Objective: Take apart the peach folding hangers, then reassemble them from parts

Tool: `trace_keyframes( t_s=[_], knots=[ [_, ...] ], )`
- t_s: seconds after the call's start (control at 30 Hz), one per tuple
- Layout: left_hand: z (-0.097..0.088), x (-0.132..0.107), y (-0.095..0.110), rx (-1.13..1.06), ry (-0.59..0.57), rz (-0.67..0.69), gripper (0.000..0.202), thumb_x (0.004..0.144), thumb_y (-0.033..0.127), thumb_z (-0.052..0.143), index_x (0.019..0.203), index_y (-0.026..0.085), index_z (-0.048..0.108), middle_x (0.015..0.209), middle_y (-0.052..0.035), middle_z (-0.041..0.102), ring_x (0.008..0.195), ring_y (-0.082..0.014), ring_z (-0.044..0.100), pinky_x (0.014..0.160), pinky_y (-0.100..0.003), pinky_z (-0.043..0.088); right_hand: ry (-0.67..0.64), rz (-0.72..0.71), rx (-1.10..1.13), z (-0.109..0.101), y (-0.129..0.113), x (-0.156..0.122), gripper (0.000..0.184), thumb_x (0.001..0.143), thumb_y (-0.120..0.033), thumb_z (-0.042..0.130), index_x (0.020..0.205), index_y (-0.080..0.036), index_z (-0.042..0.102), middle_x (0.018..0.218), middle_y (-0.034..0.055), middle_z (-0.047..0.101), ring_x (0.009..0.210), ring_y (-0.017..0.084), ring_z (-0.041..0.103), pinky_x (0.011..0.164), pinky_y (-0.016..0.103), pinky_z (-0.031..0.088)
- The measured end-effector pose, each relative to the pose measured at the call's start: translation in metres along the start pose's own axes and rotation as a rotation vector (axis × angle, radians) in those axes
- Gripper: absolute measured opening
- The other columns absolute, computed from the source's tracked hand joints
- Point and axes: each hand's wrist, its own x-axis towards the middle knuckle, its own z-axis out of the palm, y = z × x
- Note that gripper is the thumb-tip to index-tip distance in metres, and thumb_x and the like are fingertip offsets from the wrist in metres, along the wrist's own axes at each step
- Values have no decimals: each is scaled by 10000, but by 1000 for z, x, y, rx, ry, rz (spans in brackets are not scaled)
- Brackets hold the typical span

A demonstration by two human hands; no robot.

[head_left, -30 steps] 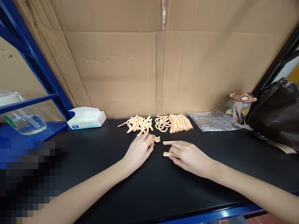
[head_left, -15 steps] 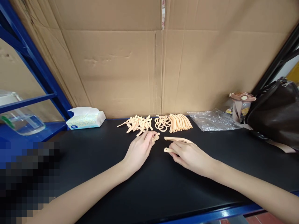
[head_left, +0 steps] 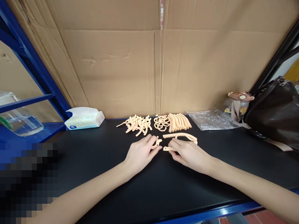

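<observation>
My left hand (head_left: 140, 154) pinches a small, curved beige plastic piece (head_left: 158, 143) with a hole in it, partly covered by the fingers. Facing it, my right hand (head_left: 190, 154) is closed on a beige plastic arm (head_left: 166, 148), whose holed end points left toward the small piece, with a narrow gap between them. Beyond the right fingers a second, longer beige arm (head_left: 181, 135) curves to the right and seems joined to the held one; the hand hides part of it.
Behind the hands lie a loose pile of short beige pieces (head_left: 139, 123), several beige hooks (head_left: 161, 123) and a row of long beige arms (head_left: 179, 122). A tissue pack (head_left: 85, 119) sits left. Clear plastic film (head_left: 210, 119), a bottle (head_left: 239, 104) and a dark bag (head_left: 274, 113) are right.
My left hand has drawn back from the loose pile toward me with the small curved piece, now nearer the right hand's arm. The right hand has barely moved; the view has shifted slightly.
</observation>
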Motion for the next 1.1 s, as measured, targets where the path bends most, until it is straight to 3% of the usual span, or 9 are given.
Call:
trace_keyframes(
  t_s=[0.13, 0.23, 0.5, 0.73, 1.1],
  knots=[
    [0, 1, 0, 82, -38, 179, 287, 979, 357, 322, 797, 191, 470, 798, -16, 586, 731, -158, 581, 561, -239, 399, 5, 30, 105, -2, 0, 0, 93, 895, -175, 455, 805, -190, 471, 765, -12, 547, 611, 105, 531, 518, 218, 358],
    [-3, 1, 3, 57, -70, 257, 286, 984, 309, 265, 782, 195, 432, 783, -28, 570, 750, -181, 567, 581, -264, 402, 9, 46, 178, -2, 0, -1, 79, 895, -184, 460, 816, -194, 460, 777, -16, 552, 624, 101, 538, 526, 207, 371],
    [-7, -3, 9, -110, -198, 70, 240, 970, 263, 203, 804, 215, 369, 613, 37, 522, 474, -143, 501, 478, -257, 323, 36, 0, 284, -1, 2, -3, 116, 941, -259, 423, 844, -200, 447, 827, -2, 541, 677, 104, 541, 586, 213, 418],
    [-7, -2, 9, -38, -226, 118, 261, 951, 406, 334, 793, 207, 394, 625, 25, 558, 517, -168, 557, 462, -251, 309, 45, -11, 351, -1, 1, -5, 158, 958, -304, 414, 862, -197, 480, 839, 6, 543, 693, 104, 548, 609, 214, 439],
    [-7, 1, 5, 166, -284, 230, 409, 988, 450, 219, 810, 173, 462, 606, -8, 592, 485, -197, 608, 410, -250, 300, 0, -5, 384, 1, 4, -6, 158, 957, -310, 417, 840, -206, 437, 823, -1, 531, 673, 108, 529, 593, 227, 418]
  ],
)
